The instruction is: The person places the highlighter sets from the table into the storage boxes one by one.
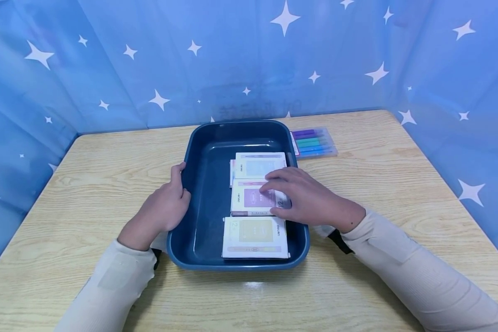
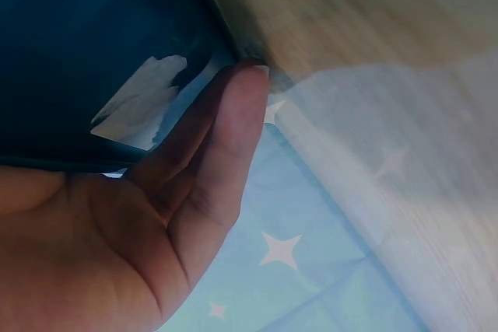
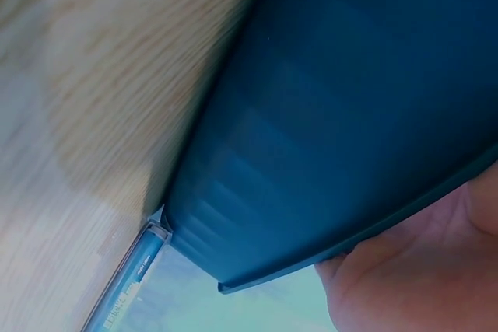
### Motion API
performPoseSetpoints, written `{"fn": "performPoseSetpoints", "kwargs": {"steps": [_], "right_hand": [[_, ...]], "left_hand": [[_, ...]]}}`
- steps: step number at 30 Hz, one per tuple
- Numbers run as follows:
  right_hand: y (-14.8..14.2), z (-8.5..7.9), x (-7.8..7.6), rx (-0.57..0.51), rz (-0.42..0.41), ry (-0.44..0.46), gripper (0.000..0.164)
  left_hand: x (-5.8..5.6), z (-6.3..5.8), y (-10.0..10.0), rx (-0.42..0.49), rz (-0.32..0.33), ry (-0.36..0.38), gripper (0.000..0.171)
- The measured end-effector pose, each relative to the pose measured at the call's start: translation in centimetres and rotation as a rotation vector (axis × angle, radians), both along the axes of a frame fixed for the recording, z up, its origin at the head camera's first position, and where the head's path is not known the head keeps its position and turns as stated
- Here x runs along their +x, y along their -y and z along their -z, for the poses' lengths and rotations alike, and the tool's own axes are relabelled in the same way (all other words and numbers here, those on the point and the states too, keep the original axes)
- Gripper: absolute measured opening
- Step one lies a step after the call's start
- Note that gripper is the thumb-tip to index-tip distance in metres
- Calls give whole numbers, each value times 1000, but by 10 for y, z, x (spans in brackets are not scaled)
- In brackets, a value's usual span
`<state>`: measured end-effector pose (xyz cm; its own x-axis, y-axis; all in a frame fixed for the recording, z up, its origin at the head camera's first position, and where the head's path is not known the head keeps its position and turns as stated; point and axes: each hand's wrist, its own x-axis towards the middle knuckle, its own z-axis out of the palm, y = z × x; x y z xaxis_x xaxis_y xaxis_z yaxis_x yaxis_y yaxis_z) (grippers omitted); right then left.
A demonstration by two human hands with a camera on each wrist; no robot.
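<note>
A dark blue plastic bin (image 1: 207,207) stands on the table. My left hand (image 1: 163,205) holds its left side, thumb at the rim; in the left wrist view, the fingers of my left hand (image 2: 194,169) lie along the outer wall beside a torn white label (image 2: 144,103). My right hand (image 1: 307,196) reaches over the right rim, its fingers spread and bent over a white box with a purple panel (image 1: 245,200). Nearer me lies a white box with a yellow panel (image 1: 255,237); farther away is one with a pale blue panel (image 1: 259,163), partly covering another box (image 1: 232,173).
A clear case of purple, green and blue markers (image 1: 315,143) lies behind the bin's right rim on the wooden table (image 1: 390,184). A blue curtain with white stars (image 1: 232,55) hangs around the table's back and sides.
</note>
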<state>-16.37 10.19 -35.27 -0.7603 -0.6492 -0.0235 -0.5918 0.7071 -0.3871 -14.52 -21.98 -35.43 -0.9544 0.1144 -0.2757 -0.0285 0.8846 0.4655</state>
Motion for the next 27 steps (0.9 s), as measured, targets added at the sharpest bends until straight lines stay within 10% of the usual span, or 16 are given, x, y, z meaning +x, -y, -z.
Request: {"fn": "performPoseSetpoints", "kwargs": {"steps": [27], "right_hand": [[1, -2, 1, 18, 35, -24, 43]], "left_hand": [[1, 0, 1, 2, -3, 9, 64]]}}
